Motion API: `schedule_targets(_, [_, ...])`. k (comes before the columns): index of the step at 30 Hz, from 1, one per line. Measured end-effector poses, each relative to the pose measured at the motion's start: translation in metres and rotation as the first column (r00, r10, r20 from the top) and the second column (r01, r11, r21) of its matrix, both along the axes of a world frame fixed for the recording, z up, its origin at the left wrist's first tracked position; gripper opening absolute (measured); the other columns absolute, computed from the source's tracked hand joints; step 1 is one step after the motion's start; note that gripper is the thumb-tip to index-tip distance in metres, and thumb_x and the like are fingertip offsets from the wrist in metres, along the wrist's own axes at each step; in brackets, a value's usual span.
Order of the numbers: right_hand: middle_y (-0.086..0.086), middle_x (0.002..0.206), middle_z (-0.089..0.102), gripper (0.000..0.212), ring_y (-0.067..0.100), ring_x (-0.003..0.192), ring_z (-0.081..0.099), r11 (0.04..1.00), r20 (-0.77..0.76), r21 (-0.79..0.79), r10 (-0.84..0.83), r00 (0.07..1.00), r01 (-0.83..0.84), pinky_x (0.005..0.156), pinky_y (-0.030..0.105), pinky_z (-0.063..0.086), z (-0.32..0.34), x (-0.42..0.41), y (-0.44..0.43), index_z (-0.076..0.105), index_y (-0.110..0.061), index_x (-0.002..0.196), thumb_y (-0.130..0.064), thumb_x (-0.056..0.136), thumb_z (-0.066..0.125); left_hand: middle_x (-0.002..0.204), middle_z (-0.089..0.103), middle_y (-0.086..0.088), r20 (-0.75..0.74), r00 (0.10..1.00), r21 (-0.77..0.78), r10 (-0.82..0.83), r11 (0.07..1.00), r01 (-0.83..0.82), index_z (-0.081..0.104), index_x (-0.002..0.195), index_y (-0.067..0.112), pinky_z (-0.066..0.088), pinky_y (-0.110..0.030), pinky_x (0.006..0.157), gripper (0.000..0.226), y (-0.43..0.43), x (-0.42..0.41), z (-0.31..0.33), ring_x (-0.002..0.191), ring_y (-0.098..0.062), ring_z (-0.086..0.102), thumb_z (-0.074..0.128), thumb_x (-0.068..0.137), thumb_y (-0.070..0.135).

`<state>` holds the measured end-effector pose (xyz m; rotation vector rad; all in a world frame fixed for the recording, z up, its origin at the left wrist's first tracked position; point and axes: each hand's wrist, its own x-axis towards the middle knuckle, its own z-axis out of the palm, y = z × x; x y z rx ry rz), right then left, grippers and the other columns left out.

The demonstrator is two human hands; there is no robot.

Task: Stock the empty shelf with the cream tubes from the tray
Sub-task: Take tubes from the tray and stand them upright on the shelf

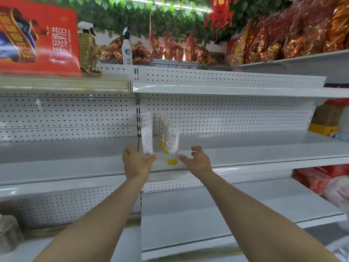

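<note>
Several cream tubes stand cap-down in two short rows on the middle white shelf [245,148], beside the upright post. The front left tube [147,141] is white. The front right tube [171,144] has a yellow cap. My left hand [135,162] is just left of the white tube, thumb at its foot and fingers loosely curled and apart from it. My right hand [198,160] is just right of the yellow-capped tube, thumb pointing at it, fingers loose and holding nothing. The tray is out of view.
The perforated back panel [236,118] rises behind the tubes. A bare shelf [217,89] hangs above and another [226,210] lies below. Red and gold packages [283,40], a spray bottle [126,48] and a red box [39,36] fill the top. Bagged goods [324,182] sit at right.
</note>
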<state>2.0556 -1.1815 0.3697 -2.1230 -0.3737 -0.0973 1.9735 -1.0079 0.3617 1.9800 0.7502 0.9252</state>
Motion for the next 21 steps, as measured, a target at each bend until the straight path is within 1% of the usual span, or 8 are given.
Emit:
schedule_targets(2, [0.009,0.133,0.055,0.076,0.026,0.119,0.054,0.999,0.053,-0.05,0.005,0.999,-0.002,0.094,0.036,0.048,0.014,-0.005,-0.033,0.037,-0.017,0.142,-0.049,0.082,0.072,0.136,0.04,-0.01,0.056,0.997,0.109,0.044,0.993,-0.05,0.038,0.135,0.011,0.044,-0.043,0.095,0.087,-0.025,-0.011,0.014,0.129,-0.027,0.036,0.084,0.066,0.037])
schedule_targets(4, [0.009,0.139,0.051,0.077,0.027,0.125,0.05,0.993,0.136,-0.117,0.021,0.99,-0.005,0.095,0.035,0.045,0.03,-0.012,-0.071,0.035,-0.02,0.144,-0.047,0.082,0.072,0.137,0.04,-0.009,0.102,0.993,0.197,0.051,0.978,-0.07,0.038,0.137,0.011,0.042,-0.041,0.099,0.089,-0.059,-0.02,0.03,0.128,-0.027,0.036,0.085,0.066,0.035])
schedule_targets(5, [0.01,0.139,0.05,0.076,0.027,0.127,0.047,0.987,0.19,-0.159,0.031,0.981,-0.001,0.095,0.036,0.044,0.039,-0.017,-0.091,0.034,-0.021,0.144,-0.046,0.083,0.072,0.139,0.038,-0.01,0.1,0.994,0.242,0.037,0.968,-0.06,0.037,0.139,0.011,0.04,-0.041,0.102,0.09,-0.078,-0.022,0.038,0.129,-0.028,0.036,0.084,0.067,0.035])
schedule_targets(8, [0.012,0.135,0.051,0.074,0.029,0.126,0.044,0.957,0.341,-0.283,0.047,0.939,0.055,0.095,0.04,0.045,0.064,-0.029,-0.162,0.035,-0.023,0.145,-0.046,0.084,0.07,0.147,0.032,-0.01,0.03,0.999,0.374,-0.028,0.927,0.015,0.035,0.142,0.011,0.036,-0.04,0.107,0.083,-0.145,-0.026,0.058,0.133,-0.029,0.032,0.077,0.076,0.041])
schedule_targets(11, [0.011,0.138,0.05,0.067,0.03,0.127,0.042,0.938,0.427,-0.317,0.011,0.904,0.138,0.099,0.043,0.043,0.082,-0.037,-0.239,0.036,-0.022,0.145,-0.053,0.09,0.059,0.15,0.028,-0.009,-0.004,0.992,0.392,-0.129,0.912,0.12,0.036,0.143,0.013,0.034,-0.042,0.108,0.072,-0.221,-0.022,0.069,0.136,-0.028,0.029,0.062,0.086,0.048])
schedule_targets(13, [0.012,0.139,0.05,0.063,0.031,0.128,0.043,0.932,0.437,-0.305,-0.045,0.898,0.195,0.1,0.045,0.043,0.087,-0.042,-0.291,0.038,-0.021,0.144,-0.057,0.094,0.049,0.151,0.028,-0.009,-0.032,0.982,0.382,-0.186,0.906,0.184,0.035,0.143,0.013,0.034,-0.043,0.106,0.069,-0.272,-0.016,0.072,0.136,-0.027,0.029,0.053,0.09,0.053])
schedule_targets(15, [0.012,0.139,0.049,0.061,0.031,0.128,0.042,0.92,0.422,-0.302,-0.106,0.9,0.25,0.1,0.046,0.043,0.089,-0.046,-0.343,0.038,-0.022,0.144,-0.059,0.095,0.042,0.15,0.03,-0.01,-0.055,0.968,0.371,-0.246,0.895,0.248,0.036,0.143,0.012,0.036,-0.045,0.105,0.068,-0.321,-0.01,0.073,0.135,-0.028,0.03,0.047,0.092,0.056])
schedule_targets(21, [0.012,0.144,0.046,0.062,0.033,0.131,0.042,0.866,0.389,-0.312,-0.258,0.884,0.39,0.103,0.045,0.04,0.08,-0.055,-0.486,0.039,-0.021,0.144,-0.059,0.095,0.042,0.147,0.032,-0.008,-0.121,0.91,0.395,-0.396,0.822,0.41,0.038,0.141,0.013,0.04,-0.046,0.101,0.064,-0.458,0.014,0.068,0.133,-0.027,0.033,0.043,0.093,0.055])
